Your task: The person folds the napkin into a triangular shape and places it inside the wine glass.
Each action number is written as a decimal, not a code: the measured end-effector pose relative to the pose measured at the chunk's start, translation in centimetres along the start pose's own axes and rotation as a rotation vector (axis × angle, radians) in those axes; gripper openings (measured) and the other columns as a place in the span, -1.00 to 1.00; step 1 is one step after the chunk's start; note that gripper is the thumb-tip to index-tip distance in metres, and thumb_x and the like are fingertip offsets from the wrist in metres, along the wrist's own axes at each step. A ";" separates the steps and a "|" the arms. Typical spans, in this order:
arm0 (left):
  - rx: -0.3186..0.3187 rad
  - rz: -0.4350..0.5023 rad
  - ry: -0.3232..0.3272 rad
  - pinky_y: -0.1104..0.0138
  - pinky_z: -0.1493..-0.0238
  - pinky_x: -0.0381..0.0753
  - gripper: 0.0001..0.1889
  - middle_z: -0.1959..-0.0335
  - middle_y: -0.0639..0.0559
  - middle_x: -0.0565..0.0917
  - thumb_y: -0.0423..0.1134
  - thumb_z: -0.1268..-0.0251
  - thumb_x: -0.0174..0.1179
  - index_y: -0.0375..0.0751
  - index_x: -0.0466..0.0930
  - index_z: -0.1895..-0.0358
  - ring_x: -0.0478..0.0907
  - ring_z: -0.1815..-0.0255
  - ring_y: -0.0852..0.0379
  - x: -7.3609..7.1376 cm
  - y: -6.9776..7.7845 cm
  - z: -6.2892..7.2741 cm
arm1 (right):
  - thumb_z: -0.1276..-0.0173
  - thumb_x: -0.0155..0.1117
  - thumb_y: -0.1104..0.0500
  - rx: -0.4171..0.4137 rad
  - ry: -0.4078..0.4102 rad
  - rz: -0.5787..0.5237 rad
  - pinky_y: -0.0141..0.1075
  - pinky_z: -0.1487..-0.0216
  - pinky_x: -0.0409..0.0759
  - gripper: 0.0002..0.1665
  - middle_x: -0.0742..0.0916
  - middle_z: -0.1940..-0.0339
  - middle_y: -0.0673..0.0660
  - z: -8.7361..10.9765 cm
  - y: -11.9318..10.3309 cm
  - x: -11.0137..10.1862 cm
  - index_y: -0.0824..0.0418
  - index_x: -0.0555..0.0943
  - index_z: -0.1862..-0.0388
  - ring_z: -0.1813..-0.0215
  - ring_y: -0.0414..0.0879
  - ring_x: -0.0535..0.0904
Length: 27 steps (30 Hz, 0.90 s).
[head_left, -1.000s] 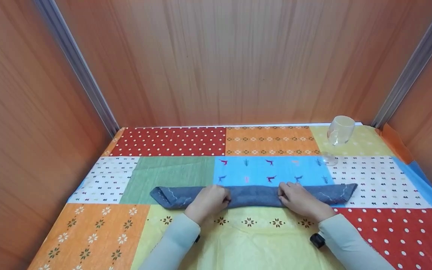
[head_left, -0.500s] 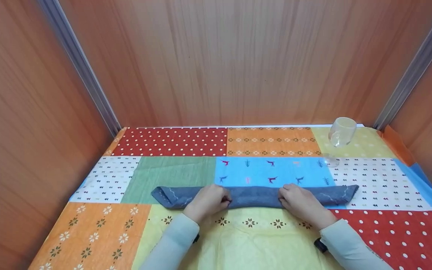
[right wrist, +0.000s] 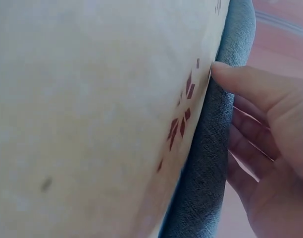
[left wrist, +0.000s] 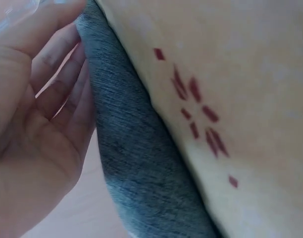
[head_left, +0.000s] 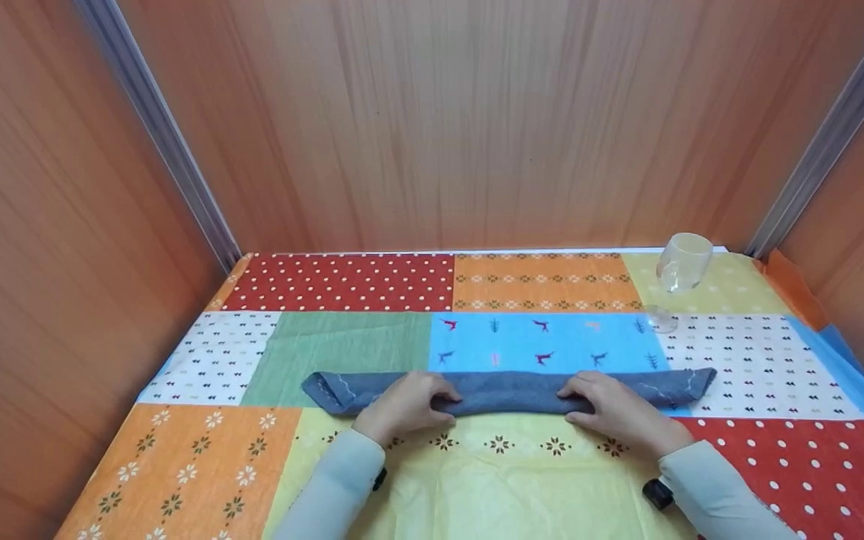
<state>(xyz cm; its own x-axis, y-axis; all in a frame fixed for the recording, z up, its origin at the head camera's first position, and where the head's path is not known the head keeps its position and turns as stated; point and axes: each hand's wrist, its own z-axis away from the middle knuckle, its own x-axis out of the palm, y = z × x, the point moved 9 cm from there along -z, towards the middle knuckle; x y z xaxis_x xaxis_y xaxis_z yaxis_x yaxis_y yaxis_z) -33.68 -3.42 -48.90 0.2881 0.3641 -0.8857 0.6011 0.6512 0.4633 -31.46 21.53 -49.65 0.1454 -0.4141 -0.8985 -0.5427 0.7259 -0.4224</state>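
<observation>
A grey-blue cloth (head_left: 511, 391), folded into a long flat strip with slanted ends and thin pale lines near them, lies crosswise on the table. Over its left half is my left hand (head_left: 406, 405), fingers on the cloth and thumb spread away toward the near edge. My right hand (head_left: 619, 411) mirrors this on the right half. In the left wrist view, relaxed fingers lie along the cloth's far side (left wrist: 126, 134). The right wrist view has the thumb (right wrist: 230, 77) at the near edge of the strip, the other fingers loosely extended on the far side.
A clear stemmed glass (head_left: 683, 264) stands at the back right. A patchwork-print tablecloth (head_left: 499, 480) covers the table and hangs over its right edge. Wood-grain panels (head_left: 432, 127) rise at the back, left and right.
Both hands have loosened from closed grips on the cloth; thumbs have moved apart from the fingers toward the near edge. The cloth lies in the same place.
</observation>
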 end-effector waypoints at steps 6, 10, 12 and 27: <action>-0.025 -0.005 -0.012 0.27 -0.10 0.55 -0.67 0.06 0.18 0.70 -0.22 -0.16 0.49 -0.06 0.74 -0.01 0.57 -0.08 0.14 0.1 -0.4 -0.3 | -0.36 0.41 0.16 0.049 -0.006 -0.011 -0.01 -0.06 0.57 -0.75 0.66 0.07 -0.01 -0.4 0.0 -0.1 0.13 0.64 0.01 -0.04 0.02 0.60; -0.041 -0.017 -0.013 0.27 -0.08 0.56 -0.72 0.07 0.21 0.70 -0.29 -0.19 0.44 -0.04 0.74 0.01 0.58 -0.05 0.19 0.0 -0.6 -0.6 | -0.36 0.40 0.13 0.075 -0.006 0.015 -0.03 -0.04 0.58 -0.75 0.65 0.08 -0.03 -0.6 0.0 -0.1 0.11 0.63 0.02 -0.02 -0.01 0.60; -0.050 -0.001 -0.020 0.28 -0.05 0.58 -0.73 0.08 0.21 0.70 -0.31 -0.21 0.39 -0.04 0.74 0.01 0.58 -0.01 0.21 0.0 -0.8 -0.8 | -0.40 0.37 0.12 0.082 -0.006 0.022 -0.03 -0.05 0.57 -0.76 0.64 0.06 -0.03 -0.6 0.1 0.0 0.10 0.62 0.00 -0.03 -0.02 0.59; -0.128 0.039 -0.064 0.17 0.03 0.55 -0.77 0.11 0.07 0.68 -0.22 -0.41 0.11 -0.11 0.66 -0.02 0.52 0.20 0.14 -0.2 -2.6 -2.7 | -0.60 0.02 0.22 0.121 -0.012 -0.028 0.01 -0.02 0.52 -0.80 0.63 0.07 0.04 -1.9 0.9 0.2 0.18 0.53 -0.09 -0.02 0.00 0.57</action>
<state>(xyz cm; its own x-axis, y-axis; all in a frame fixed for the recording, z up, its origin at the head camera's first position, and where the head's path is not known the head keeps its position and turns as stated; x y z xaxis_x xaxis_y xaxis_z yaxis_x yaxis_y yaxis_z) -37.31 -3.42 -49.84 0.3590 0.3500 -0.8652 0.4894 0.7188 0.4938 -33.47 21.04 -49.96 0.1689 -0.4291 -0.8874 -0.4344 0.7757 -0.4578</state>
